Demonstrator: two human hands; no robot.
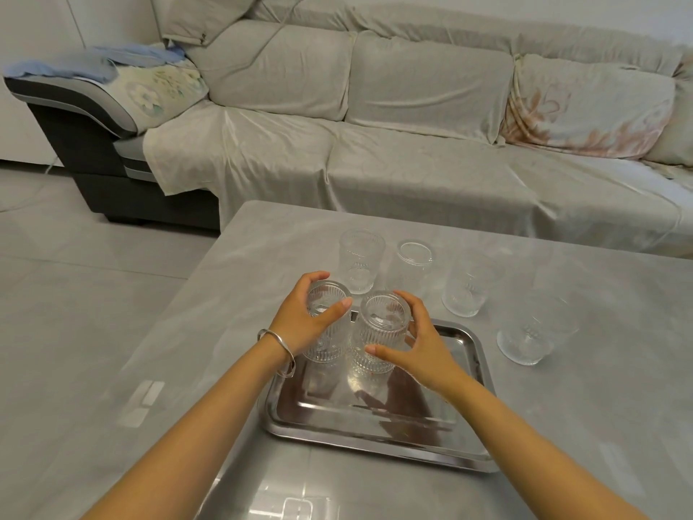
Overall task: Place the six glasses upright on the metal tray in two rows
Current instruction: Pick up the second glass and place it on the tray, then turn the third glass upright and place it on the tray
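A shiny metal tray (382,433) lies on the grey table in front of me. My left hand (303,320) grips a ribbed clear glass (325,324) over the tray's far left part. My right hand (420,347) grips a second ribbed glass (380,332) just beside it, over the tray's middle. Both glasses look upright with their mouths up; whether their bases touch the tray I cannot tell. Beyond the tray on the table are four more clear glasses: one (360,260) upright at the back, one (412,264) base up, one (468,283) further right, one (532,328) at the tray's right.
The table (232,332) has its left edge near the tray, with tiled floor (75,279) beyond. A cloth-covered sofa (412,125) runs along the far side of the table. A bracelet (279,347) circles my left wrist.
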